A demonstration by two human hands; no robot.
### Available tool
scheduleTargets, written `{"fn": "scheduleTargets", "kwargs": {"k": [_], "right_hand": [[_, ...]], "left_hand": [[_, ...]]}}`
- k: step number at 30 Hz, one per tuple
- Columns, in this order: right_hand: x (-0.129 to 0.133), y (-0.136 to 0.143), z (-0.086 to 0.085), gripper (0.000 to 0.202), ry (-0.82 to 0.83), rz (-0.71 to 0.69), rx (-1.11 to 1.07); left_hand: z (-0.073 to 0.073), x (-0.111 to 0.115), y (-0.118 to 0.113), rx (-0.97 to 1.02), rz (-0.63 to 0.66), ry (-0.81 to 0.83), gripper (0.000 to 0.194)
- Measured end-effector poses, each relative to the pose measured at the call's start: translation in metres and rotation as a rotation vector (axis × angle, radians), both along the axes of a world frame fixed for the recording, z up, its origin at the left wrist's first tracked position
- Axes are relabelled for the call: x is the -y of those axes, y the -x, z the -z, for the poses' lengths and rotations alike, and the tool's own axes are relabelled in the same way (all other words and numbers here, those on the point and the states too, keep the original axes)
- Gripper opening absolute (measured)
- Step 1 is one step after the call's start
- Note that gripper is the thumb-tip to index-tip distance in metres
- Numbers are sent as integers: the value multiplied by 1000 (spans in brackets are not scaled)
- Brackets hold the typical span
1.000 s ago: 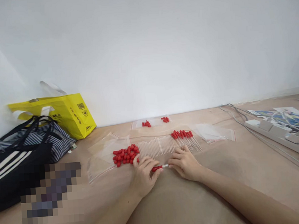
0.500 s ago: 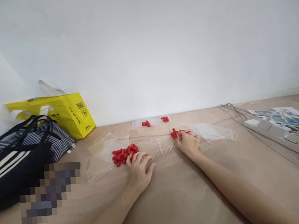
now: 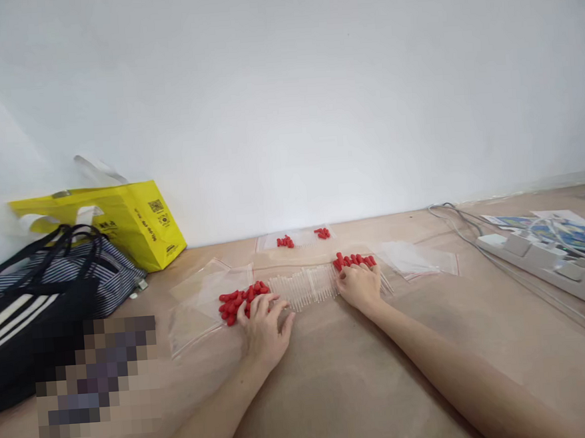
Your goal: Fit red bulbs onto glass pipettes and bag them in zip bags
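Note:
A loose pile of red rubber-looking bulbs [image 3: 231, 305] lies left of a row of thin, clear or whitish tubes [image 3: 302, 290], set side by side on the brown table. My left hand [image 3: 265, 328] rests at the right side of this pile, fingers spread, the fingertips touching or just over the bulbs. At the right end of the row is another group of red bulbs [image 3: 358, 260]. Against its near side is my right hand [image 3: 362, 286], with fingers curled and thumb drawn in; whatever lies under the fingertips is hidden.
Clear zip bags [image 3: 199, 312] lie at left, and another zip bag [image 3: 415, 258] at right. Behind is a bag [image 3: 301, 237] with red bulbs. A yellow bag [image 3: 142, 223] and dark striped bags stand left; a power strip [image 3: 540, 258] with cables and printed sheets are right.
My left hand has shifted slightly left, farther over the red pile. My right hand has moved a little left and nearer, showing more red bulbs beyond it.

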State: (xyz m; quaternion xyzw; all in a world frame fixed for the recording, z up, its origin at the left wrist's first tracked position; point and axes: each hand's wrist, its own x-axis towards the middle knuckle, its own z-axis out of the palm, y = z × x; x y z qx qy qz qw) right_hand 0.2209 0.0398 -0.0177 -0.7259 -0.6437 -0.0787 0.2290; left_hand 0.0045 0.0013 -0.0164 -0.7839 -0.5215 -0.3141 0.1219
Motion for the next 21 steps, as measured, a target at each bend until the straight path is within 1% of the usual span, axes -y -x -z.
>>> {"fn": "scheduleTargets", "kwargs": {"k": [5,11,14,17,21], "right_hand": [[-3,6,-5,27,163,41,13],[-10,11,-9,24,208,70,9],[-12,12,-9,23,212,76,0],[-12,12,-8,25,198,68,-9],[-4,11,-9,27,151,26,-23]], "left_hand": [[-4,-10,11,-25,-164,-20,12],[-9,-17,20,-71,-322,5,18],[-11,-19,22,-94,-357,20,22],[-13,-20,23,-111,-364,41,24],[-18,-22,27,-118,-393,54,26]]}}
